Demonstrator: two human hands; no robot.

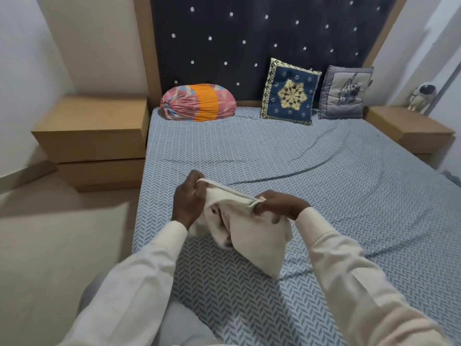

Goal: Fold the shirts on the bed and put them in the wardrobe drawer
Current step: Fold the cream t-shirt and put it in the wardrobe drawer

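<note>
Pinching the top edge of the cream shirt [252, 236] taut: left grip [187, 203] curled round its left end, right grip [277, 204] round its right. Hanging bunched below both, over the near left part of the bed [336, 186].

Vantage: a single wide-angle camera worn on the person's head, above the near left corner of the bed [299, 171].
Facing: forward and down along the mattress toward the dark headboard [249, 46], which closes the top of the frame.
Nearness: close on the wearer's own arms; the left hand [189, 198] and right hand [279, 204], both gripping a cream shirt [249, 233], sit just below centre, sleeves running out of the bottom edge.
Spread: takes in the left bedside cabinet [92, 136], the right bedside cabinet [409, 131] and floor [50, 245] at left.
Distortion: walls and headboard posts lean at the sides.
</note>
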